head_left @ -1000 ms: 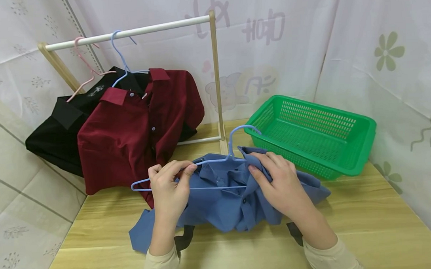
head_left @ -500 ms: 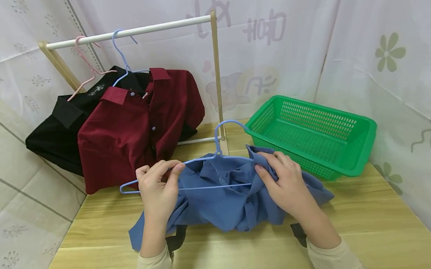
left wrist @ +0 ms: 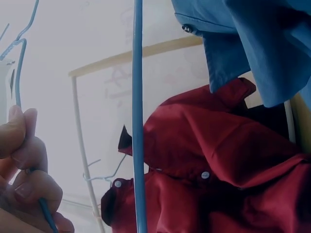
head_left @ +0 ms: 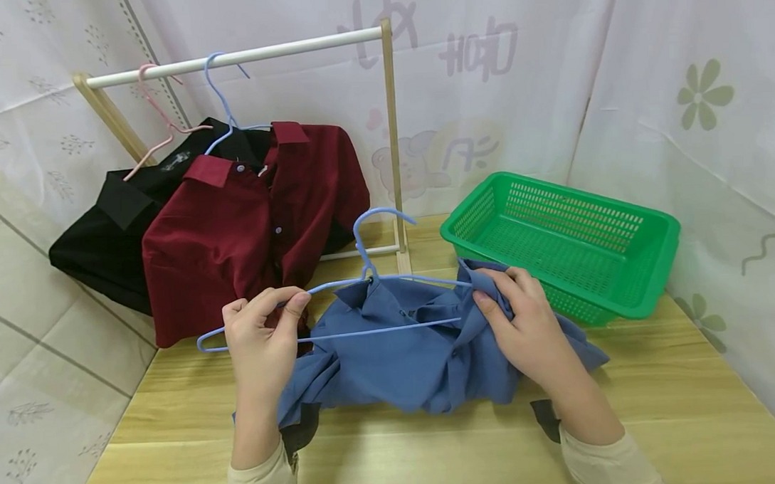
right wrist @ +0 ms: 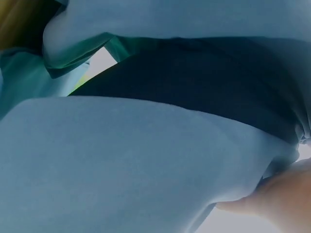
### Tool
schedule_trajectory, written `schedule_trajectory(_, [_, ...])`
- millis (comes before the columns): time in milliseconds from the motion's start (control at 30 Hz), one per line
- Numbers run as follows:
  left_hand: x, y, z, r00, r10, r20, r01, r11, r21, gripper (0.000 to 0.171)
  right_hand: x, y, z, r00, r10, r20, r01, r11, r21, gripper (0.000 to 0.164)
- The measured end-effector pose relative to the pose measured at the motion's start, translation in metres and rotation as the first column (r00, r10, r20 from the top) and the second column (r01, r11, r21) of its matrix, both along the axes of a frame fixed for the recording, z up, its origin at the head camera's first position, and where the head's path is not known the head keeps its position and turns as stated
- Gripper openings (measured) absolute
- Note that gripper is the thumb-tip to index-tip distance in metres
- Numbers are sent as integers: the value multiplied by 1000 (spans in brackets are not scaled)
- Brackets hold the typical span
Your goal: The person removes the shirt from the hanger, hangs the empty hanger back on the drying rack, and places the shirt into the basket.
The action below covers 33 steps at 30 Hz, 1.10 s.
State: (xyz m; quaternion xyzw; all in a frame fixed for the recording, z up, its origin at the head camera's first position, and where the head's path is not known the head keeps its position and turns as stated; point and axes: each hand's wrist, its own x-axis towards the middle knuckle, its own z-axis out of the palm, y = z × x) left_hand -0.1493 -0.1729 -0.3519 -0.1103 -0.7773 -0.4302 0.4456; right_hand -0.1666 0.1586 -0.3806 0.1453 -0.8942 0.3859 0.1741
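Observation:
My left hand pinches the upper left arm of a light blue clothes hanger, whose left end sticks out past the hand. A blue button-up shirt lies bunched over the table below. The hanger's right end goes in under the shirt's collar side, where its tip is hidden in the cloth. My right hand grips the shirt's fabric there between thumb and fingers. In the left wrist view, fingers curl round the hanger's arm. Blue cloth fills most of the right wrist view.
A small rack at the back left bears a dark red shirt on a blue hanger and a black shirt with a pink hanger. The green basket stands at the right on the wooden table.
The left hand has moved left with the hanger, and its hook has shifted left and away from the basket. The right hand has moved slightly right, still holding the shirt.

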Motion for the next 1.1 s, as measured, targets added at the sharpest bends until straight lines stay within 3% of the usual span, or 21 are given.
schedule_trajectory(300, [2,-11,2,999,50,12,-50,998,30,9,-2,5,4,995,-4,103,7,1000,-23,47])
schedule_trajectory(533, [9,-21,9,994,99,37,-100,994,50,6,-5,4,6,990,20,138,-12,998,-60,57])
schedule_trajectory(933, [12,-35,18,984,174,39,-177,982,72,4,-8,5,8,979,31,204,-14,996,-85,59])
schedule_trajectory(1100, [17,-45,20,983,176,49,-181,978,101,4,-9,6,7,970,30,243,-15,998,-63,61])
